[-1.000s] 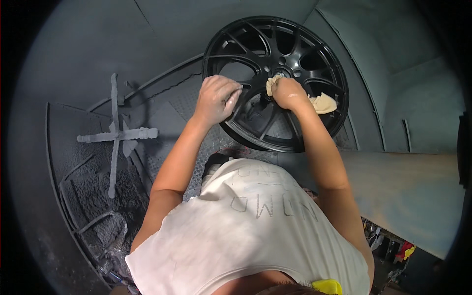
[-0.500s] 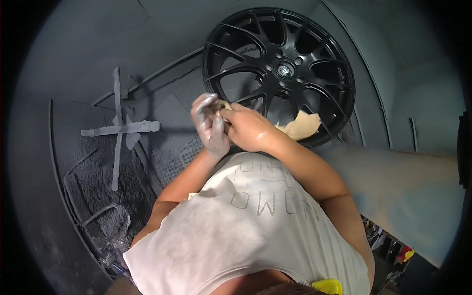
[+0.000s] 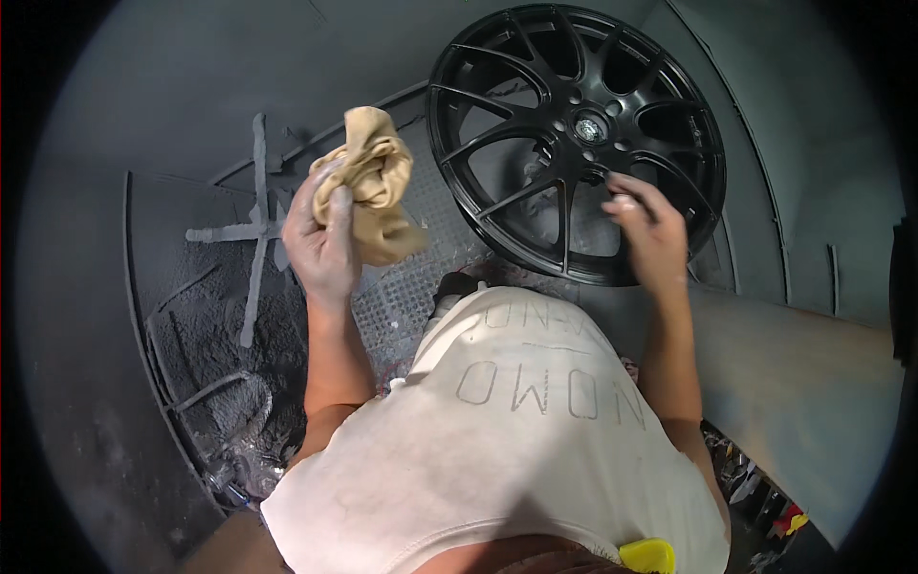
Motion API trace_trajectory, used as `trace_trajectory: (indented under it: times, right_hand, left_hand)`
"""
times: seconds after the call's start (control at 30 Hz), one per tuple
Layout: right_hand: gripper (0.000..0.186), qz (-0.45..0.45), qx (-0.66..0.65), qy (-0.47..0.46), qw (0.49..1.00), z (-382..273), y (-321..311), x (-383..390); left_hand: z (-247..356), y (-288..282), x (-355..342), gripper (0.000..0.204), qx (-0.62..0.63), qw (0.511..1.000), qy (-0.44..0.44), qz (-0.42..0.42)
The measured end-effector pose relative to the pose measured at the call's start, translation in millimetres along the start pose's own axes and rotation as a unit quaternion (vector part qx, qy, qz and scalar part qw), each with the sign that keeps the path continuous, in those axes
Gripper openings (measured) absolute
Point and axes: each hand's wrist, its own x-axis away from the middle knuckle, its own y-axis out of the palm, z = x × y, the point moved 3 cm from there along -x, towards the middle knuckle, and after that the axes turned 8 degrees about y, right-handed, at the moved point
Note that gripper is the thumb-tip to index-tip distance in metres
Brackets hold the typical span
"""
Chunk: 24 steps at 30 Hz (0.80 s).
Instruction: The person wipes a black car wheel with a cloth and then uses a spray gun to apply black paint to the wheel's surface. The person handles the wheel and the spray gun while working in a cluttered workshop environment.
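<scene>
My left hand (image 3: 323,244), smeared with a silvery-grey coating, is closed on a crumpled tan cloth (image 3: 368,177). The thumb presses the near side of the cloth, and a loose fold hangs down to the right. A black multi-spoke car wheel (image 3: 564,215) with a round emblem at its hub lies ahead and to the right. Over the wheel's near right spokes is my right hand (image 3: 650,230), a little blurred, its fingers loosely bent and apart with nothing in them. Whether it touches the wheel I cannot tell.
A grey-coated cross-shaped stand (image 3: 260,231) is at the left. Under the wheel lies a textured metal floor (image 3: 392,297). A pale curved panel (image 3: 794,354) reaches in from the right, with mixed clutter (image 3: 755,478) below it. Dark walls surround the spot.
My hands were together in front of the wheel with the cloth between them. They have parted: the left has lifted the cloth leftward, and the right has let go and moved right.
</scene>
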Motion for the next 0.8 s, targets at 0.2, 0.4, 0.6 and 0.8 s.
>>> trace_trajectory:
  times: [0.2, 0.4, 0.6, 0.8]
  right_hand:
    - [0.023, 0.160, 0.174, -0.072, 0.969, 48.2, -36.0, 18.8]
    - [0.026, 0.187, 0.235, -0.063, 0.952, 52.3, -36.3, 15.7]
    - [0.028, 0.176, 0.263, -0.040, 0.948, 51.6, -25.9, 25.0]
    - [0.028, 0.194, 0.268, -0.057, 0.942, 57.7, -40.6, 21.0]
  left_hand:
    - [-3.6, 91.0, 15.4, 0.029, -0.326, 0.852, 0.064, -0.405]
    - [-40.3, 106.2, -30.3, 0.030, -0.444, 0.687, 0.185, -0.545]
    - [-26.2, 126.4, -8.7, 0.026, -0.342, 0.724, 0.133, -0.585]
    - [-13.1, 119.4, 5.5, 0.020, -0.319, 0.735, 0.059, -0.596]
